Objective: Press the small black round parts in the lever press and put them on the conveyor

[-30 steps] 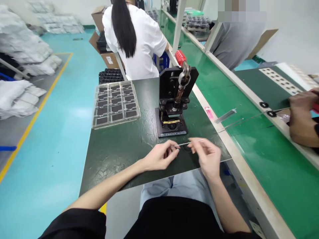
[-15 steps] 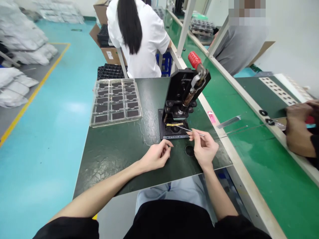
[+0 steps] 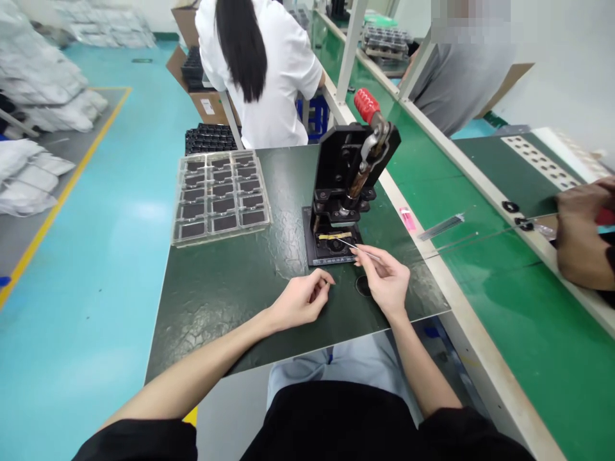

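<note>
My right hand (image 3: pixel 384 280) is pinching a thin silver wire (image 3: pixel 362 250) above the black metal press base (image 3: pixel 319 255). My left hand (image 3: pixel 302 299) is resting empty, loosely curled.

A thin silver wire (image 3: pixel 359 246) pinched in the right hand's fingers (image 3: pixel 356 254) runs straight and slightly slanted, its fine tip reaching ahead of the fingers over the black base of a hand press (image 3: pixel 334 253), just short of a yellow strip (image 3: pixel 335 235)
</note>
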Action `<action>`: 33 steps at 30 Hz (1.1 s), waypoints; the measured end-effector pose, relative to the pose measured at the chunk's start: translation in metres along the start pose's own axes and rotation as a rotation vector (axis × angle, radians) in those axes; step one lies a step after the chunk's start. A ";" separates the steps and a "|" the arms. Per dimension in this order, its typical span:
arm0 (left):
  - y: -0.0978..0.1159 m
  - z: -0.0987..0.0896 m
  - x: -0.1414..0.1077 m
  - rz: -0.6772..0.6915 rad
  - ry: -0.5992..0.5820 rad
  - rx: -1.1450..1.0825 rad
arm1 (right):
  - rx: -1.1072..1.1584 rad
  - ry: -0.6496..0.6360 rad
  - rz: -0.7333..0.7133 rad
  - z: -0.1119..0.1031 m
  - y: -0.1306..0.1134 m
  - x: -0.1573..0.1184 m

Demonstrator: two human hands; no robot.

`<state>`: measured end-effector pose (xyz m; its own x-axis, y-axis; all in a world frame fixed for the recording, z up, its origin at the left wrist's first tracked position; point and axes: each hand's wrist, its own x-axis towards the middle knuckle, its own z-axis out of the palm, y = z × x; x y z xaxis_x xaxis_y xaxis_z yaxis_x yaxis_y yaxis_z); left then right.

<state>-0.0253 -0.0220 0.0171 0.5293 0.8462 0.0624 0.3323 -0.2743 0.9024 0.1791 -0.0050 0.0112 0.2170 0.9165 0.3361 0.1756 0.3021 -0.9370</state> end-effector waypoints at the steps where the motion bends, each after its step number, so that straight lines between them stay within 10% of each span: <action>1: 0.000 -0.001 0.000 0.002 -0.001 0.007 | -0.020 -0.019 -0.009 0.001 0.000 0.002; 4: 0.001 -0.002 0.000 0.006 0.000 0.030 | -0.133 -0.019 -0.082 0.002 -0.005 0.010; 10: 0.001 0.000 -0.003 0.042 0.032 0.128 | -0.283 0.400 -0.172 -0.043 -0.040 -0.001; 17: 0.011 0.014 0.000 0.222 0.070 0.349 | -0.773 0.120 -0.298 -0.095 -0.032 -0.034; 22: 0.019 0.026 0.030 0.380 -0.027 0.442 | -0.684 -0.019 -0.256 -0.087 -0.011 -0.041; 29: 0.006 0.037 0.041 0.278 -0.026 0.351 | -0.394 0.085 0.000 -0.075 -0.008 -0.046; 33: 0.005 0.034 0.035 0.227 0.002 0.297 | -0.398 -0.062 -0.025 -0.058 -0.011 -0.043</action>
<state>0.0217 -0.0095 0.0091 0.6137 0.7496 0.2480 0.4191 -0.5754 0.7023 0.2235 -0.0630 0.0121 0.1520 0.9277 0.3409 0.5413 0.2104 -0.8141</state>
